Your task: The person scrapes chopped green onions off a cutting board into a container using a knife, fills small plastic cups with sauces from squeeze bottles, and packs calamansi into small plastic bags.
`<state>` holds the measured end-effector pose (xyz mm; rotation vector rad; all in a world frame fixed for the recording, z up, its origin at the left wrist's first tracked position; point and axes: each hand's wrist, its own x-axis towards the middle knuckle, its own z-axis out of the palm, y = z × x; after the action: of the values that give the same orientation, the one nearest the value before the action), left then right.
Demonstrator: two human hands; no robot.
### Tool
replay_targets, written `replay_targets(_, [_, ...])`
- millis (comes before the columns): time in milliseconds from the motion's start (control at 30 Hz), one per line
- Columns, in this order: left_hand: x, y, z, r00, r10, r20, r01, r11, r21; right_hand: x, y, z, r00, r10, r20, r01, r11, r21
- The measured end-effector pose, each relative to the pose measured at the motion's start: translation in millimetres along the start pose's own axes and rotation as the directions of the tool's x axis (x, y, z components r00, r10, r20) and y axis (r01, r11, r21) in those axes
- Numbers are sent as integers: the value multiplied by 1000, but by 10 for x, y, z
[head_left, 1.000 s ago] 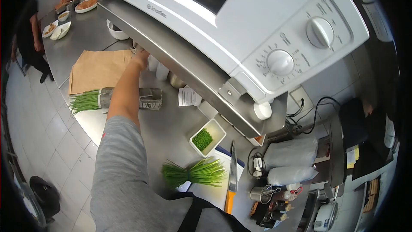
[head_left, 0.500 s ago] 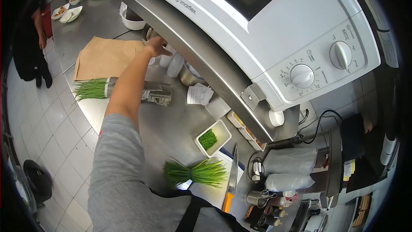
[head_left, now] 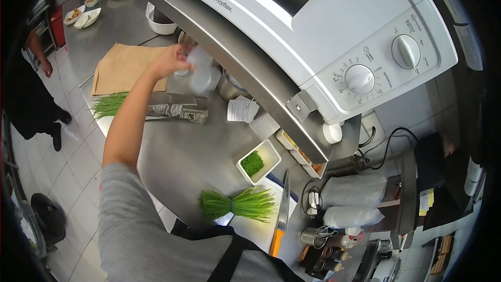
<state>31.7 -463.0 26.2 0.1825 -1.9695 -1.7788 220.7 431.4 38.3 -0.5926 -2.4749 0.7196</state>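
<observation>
My left hand reaches out over the steel counter, fingers closed at the edge of a translucent plastic container. Both hand and container are smeared by motion, so the container's exact shape is unclear. Close beneath are another translucent plastic container and a metal pot, partly under the shelf. Below my forearm lies a bundle of green chives wrapped in newspaper, beside a brown paper sheet. My right hand is out of view.
A tied chive bundle and an orange-handled knife lie on a cutting board. A white tub holds chopped greens. The shelf carrying a white oven overhangs the counter. Another person stands at left.
My left hand has drawn back leftward from under the shelf, and the plastic container moves with it. The other person has shifted nearer. The chives, knife and tub stay put.
</observation>
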Motion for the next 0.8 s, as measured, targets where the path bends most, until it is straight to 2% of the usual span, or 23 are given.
replay_targets(33, [-204,125,114,991,-16,135,20,999,-31,23,-680,253,996,-81,23,72,960,270])
replay_targets(67, [-421,243,306,964,-27,265,45,997,-61,-27,-1376,432,979,-131,159,68,933,354])
replay_targets(100, [-618,350,544,929,5,371,45,991,-126,-77,-1927,749,941,-203,271,8,813,582])
replay_targets(133, [-805,521,784,878,117,464,-94,993,-73,-126,-2253,940,825,-342,449,4,799,601])
replay_targets(167, [-933,620,1010,821,219,527,-259,966,2,-242,-2665,1111,641,-500,583,-11,753,658])
replay_targets(200, [-1072,838,1231,744,345,572,-437,899,26,-405,-3027,1303,502,-579,642,-109,694,712])
replay_targets(233, [-1196,965,1440,693,394,603,-454,889,-59,-587,-3421,1484,333,-739,585,-132,578,805])
replay_targets(300, [-1348,1071,1726,602,509,616,-624,781,-35,-952,-3886,1773,276,-839,469,-238,413,879])
replay_targets(367, [-1485,1169,1802,591,489,642,-707,697,119,-1160,-4006,1955,323,-741,589,-323,499,804])
replay_targets(400, [-1460,1172,1742,598,459,657,-680,725,113,-1194,-4035,2010,341,-685,644,-366,534,762])
replay_targets(467, [-1307,1140,1488,609,399,686,-622,776,101,-1171,-4058,1998,226,-600,768,-575,554,602])
replay_targets(500, [-1129,1132,1253,710,302,636,-482,867,127,-1143,-4038,1989,157,-555,817,-664,553,503])
replay_targets(533, [-920,941,1035,856,272,439,-432,843,321,-1089,-3934,2007,126,-564,816,-685,546,483])
replay_targets(567, [-632,628,816,937,294,190,-348,843,410,-1040,-3857,1968,119,-525,843,-704,554,445])
replay_targets(600, [-339,372,616,984,150,-94,-73,825,561,-989,-3791,1915,114,-485,867,-722,559,408])
replay_targets(633, [-31,-22,341,973,155,-170,-4,749,662,-937,-3720,1880,108,-445,889,-738,564,371])
replay_targets(700, [281,-307,167,966,115,-231,102,654,750,-845,-3550,1848,168,-408,898,-724,567,393])
replay_targets(800, [615,-750,147,996,-9,-88,78,572,817,-750,-3428,1821,222,-368,903,-734,547,403])
